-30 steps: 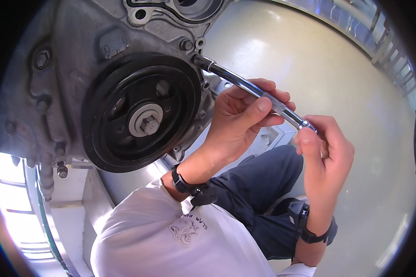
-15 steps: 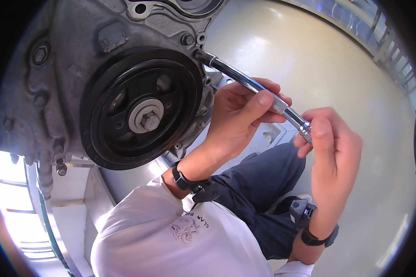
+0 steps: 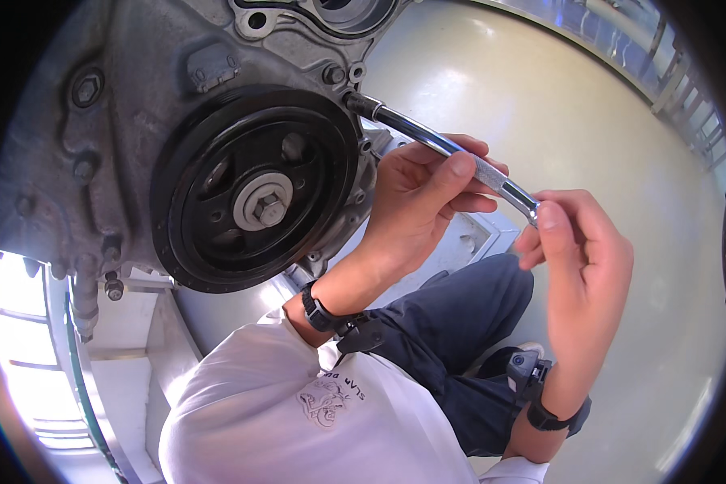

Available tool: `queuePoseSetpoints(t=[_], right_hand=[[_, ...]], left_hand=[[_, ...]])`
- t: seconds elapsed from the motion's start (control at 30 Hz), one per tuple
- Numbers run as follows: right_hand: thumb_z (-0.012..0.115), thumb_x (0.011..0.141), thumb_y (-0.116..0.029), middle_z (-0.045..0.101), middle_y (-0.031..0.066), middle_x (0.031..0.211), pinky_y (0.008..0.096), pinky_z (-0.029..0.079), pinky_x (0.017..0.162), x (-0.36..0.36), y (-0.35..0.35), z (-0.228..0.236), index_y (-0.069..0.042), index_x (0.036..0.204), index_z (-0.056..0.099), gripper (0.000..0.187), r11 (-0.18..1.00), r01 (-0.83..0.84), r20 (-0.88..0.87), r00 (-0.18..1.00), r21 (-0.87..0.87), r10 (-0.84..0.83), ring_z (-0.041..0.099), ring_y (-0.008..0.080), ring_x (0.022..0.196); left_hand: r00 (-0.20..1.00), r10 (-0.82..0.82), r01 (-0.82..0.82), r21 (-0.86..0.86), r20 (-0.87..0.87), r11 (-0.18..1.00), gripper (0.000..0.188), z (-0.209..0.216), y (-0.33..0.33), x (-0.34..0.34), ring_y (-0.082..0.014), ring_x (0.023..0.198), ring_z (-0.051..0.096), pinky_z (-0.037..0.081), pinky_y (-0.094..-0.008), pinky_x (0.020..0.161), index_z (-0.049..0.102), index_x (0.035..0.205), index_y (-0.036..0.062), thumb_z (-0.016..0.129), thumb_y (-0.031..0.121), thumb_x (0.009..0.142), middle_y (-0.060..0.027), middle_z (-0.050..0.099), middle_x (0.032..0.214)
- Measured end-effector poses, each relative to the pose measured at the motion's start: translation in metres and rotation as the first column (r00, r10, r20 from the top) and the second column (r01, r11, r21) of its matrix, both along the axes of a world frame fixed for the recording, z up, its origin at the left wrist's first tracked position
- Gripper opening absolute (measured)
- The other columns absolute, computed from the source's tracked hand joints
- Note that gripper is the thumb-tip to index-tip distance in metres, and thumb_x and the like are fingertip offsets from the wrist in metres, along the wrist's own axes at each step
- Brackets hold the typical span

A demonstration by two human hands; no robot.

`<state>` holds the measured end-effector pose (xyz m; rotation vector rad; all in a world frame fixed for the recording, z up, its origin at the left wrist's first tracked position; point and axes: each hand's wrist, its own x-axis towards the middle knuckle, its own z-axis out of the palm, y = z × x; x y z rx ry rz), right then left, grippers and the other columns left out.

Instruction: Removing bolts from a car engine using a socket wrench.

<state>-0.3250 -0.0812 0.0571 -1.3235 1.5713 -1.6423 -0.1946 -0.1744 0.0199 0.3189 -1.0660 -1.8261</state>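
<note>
A chrome socket extension bar (image 3: pixel 417 129) slants down from the engine's edge toward my right, with a knurled band partway along it. Its dark socket end (image 3: pixel 361 105) meets the engine beside the rim of a black crankshaft pulley (image 3: pixel 177 194); the fastener there is hidden. My left hand (image 3: pixel 423 189) closes round the bar at its knurled part, thumb on top. At the bar's near end, my right hand (image 3: pixel 581 246) pinches the tip between thumb and fingers, which cover that end. A large hex bolt (image 3: pixel 269 210) sits in the pulley's centre.
The grey engine casing (image 3: pixel 129 89) fills the upper left, with smaller bolts along it. Small cameras are strapped to both wrists, the right wrist camera (image 3: pixel 527 367) near my dark trousers (image 3: pixel 476 323). Pale floor (image 3: pixel 621 161) lies to the right.
The fingers of my right hand have shifted round the bar's near end and now cover more of it. My left hand keeps its hold. The engine appears slightly farther right in view.
</note>
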Motion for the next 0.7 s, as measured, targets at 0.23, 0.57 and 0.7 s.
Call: queuePoseSetpoints(t=[0.23, 0.57, 0.7], right_hand=[[0.06, 0.078, -0.004, 0.056, 0.0088, 0.065, 0.0234, 0.042, 0.056, 0.003, 0.002, 0.004, 0.002, 0.082, 0.055, 0.008, 0.999, 0.034, 0.011, 0.999, -0.034, -0.034, 0.052, 0.0135, 0.056], [0.051, 0.087, -0.011, 0.053, 0.0058, 0.068, 0.0216, 0.04, 0.062, 0.009, -0.002, -0.001, 0.003, 0.085, 0.052, 0.014, 0.989, -0.009, -0.121, 0.993, -0.148, -0.009, 0.049, 0.0115, 0.062], [0.057, 0.084, -0.01, 0.052, 0.0058, 0.06, 0.0216, 0.038, 0.052, 0.0, 0.002, -0.001, 0.002, 0.081, 0.054, 0.013, 0.987, -0.113, 0.107, 0.989, 0.111, 0.101, 0.047, 0.0112, 0.053]], left_hand=[[1.0, -0.003, 0.003, -0.004, 0.018, 1.0, 0.03, 0.0, -0.002, 0.003, -0.0218, 0.08, 0.066, 0.057, -0.0273, 0.065, 0.055, 0.103, -0.0058, 0.052, 0.021, 0.09, -0.0202, 0.063, 0.092], [0.999, -0.035, 0.035, -0.002, -0.011, 0.999, 0.03, -0.003, -0.004, 0.008, -0.0203, 0.07, 0.066, 0.056, -0.0265, 0.06, 0.053, 0.104, -0.005, 0.049, 0.022, 0.092, -0.0194, 0.063, 0.09], [0.997, 0.018, -0.018, -0.009, 0.081, 1.0, 0.033, 0.001, -0.001, 0.008, -0.0179, 0.061, 0.063, 0.055, -0.0283, 0.058, 0.05, 0.105, -0.0021, 0.039, 0.028, 0.095, -0.0199, 0.062, 0.095]])
